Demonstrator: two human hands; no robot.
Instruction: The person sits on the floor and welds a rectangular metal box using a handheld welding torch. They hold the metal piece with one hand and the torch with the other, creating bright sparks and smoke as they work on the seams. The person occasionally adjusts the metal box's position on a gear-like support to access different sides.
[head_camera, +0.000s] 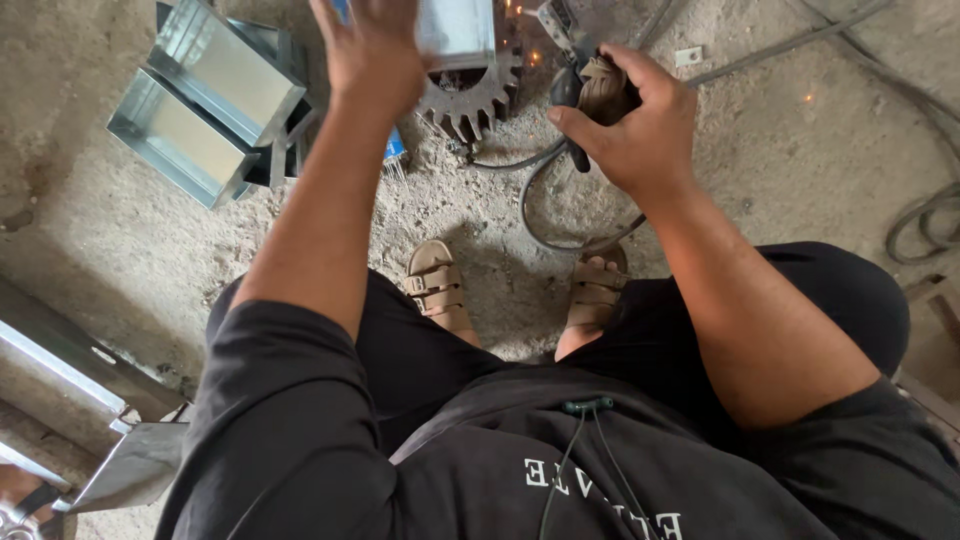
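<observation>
You are in the middle of welding: your right hand (632, 125) is clenched around the cloth-wrapped welding holder (598, 92), its black cable (535, 195) looping over the concrete floor (120, 250), while your left hand (372, 50), fingers spread flat, presses on the small galvanised metal box (456, 30) resting on the toothed steel gear (472, 100). Sparks show just beside the box. Next, as I judge it, you need a steady tip at the seam and a firm brace. More sheet-metal boxes (205, 100) lie at your left.
</observation>
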